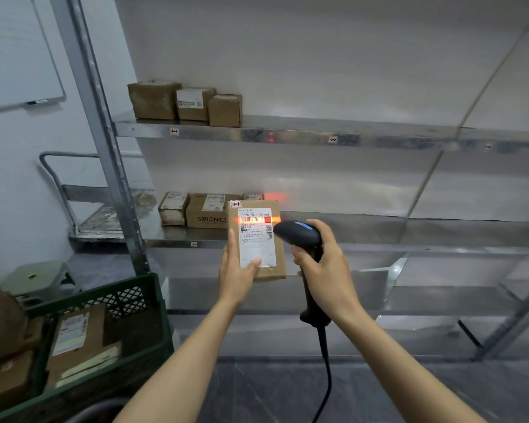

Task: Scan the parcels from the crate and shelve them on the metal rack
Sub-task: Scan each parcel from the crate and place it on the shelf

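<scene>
Parcel [255,239] and scanner [298,233] meet in mid-air in front of the metal rack [287,135], between its middle shelf and the person. The left hand [237,276] grips the parcel from below and along its left side, with the thumb pressed on the lower edge of the white label [257,236]. It holds the box upright with the label turned to the scanner's head, and the fingers leave the printed codes at the top uncovered, probably so the reader can see them. The right hand [324,264] is wrapped round the handle of the black scanner, whose cable [326,377] hangs down. The scanner is aimed from just beside the parcel's right edge, and its red beam [254,220] falls across the barcode near the top of the label. The parcel is a small brown cardboard box, flat-faced and slightly worn at its lower corner. The label covers most of its front, and a small tag sits at its upper left corner. More parcels [77,340] lie in the green crate [126,297] at lower left, so work likely remains. Three boxes [185,102] stand on the upper shelf and a few others [206,210] on the middle one, so judging by that the held parcel would go beside them once read.
</scene>
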Tool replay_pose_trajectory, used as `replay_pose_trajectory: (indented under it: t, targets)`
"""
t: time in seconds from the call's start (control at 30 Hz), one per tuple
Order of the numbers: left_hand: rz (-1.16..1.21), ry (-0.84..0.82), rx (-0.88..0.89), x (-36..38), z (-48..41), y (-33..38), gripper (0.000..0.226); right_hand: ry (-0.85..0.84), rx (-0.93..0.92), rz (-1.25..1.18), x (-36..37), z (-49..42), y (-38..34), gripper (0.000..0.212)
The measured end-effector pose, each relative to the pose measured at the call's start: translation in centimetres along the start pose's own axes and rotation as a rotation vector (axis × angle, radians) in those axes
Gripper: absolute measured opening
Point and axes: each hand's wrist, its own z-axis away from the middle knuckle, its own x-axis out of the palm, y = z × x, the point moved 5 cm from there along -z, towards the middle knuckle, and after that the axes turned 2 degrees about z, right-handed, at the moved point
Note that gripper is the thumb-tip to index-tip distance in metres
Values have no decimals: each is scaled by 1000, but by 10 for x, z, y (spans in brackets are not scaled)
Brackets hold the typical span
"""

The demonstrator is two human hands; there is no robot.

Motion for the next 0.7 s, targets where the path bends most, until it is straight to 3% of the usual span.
replay_pose_trajectory:
  t: [0.7]
  targets:
    - [-59, 11, 20, -12, -14, 0, 88, 30, -24, -24, 3, -12, 1, 40]
